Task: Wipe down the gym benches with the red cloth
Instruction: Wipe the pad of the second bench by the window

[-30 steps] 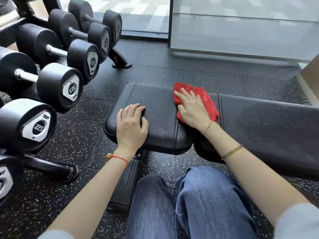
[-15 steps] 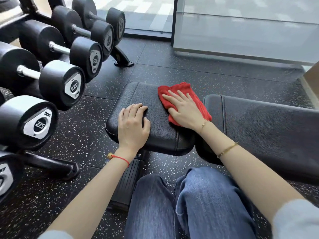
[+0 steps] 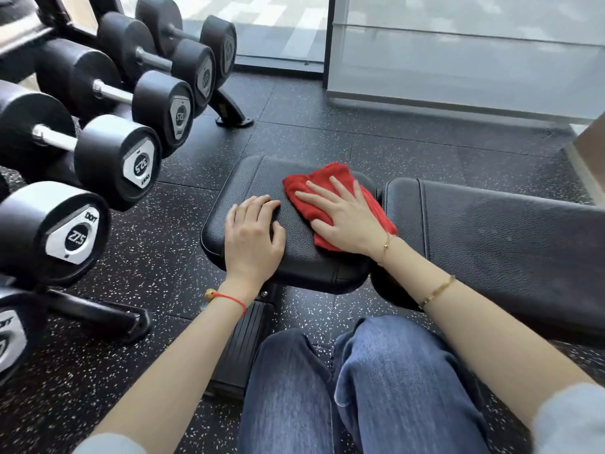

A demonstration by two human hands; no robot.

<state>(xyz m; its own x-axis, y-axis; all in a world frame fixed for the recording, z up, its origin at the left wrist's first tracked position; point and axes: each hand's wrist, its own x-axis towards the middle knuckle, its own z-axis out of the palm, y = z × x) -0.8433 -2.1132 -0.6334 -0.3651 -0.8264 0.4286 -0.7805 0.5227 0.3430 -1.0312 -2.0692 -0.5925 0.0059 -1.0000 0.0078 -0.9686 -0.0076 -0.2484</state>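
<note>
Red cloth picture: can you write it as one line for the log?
step: wiping seat pad | right hand: flat on cloth | left hand: resting on pad | long pad: untouched

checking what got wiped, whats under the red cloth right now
The red cloth lies flat on the black seat pad, pressed down by the right hand. The pad surface directly beneath the cloth is covered, so its condition cannot be seen.

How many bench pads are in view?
2. The seat pad lies under the left hand and the red cloth, which the right hand presses; the back pad sits to its right, cut off by the frame edge.
</note>
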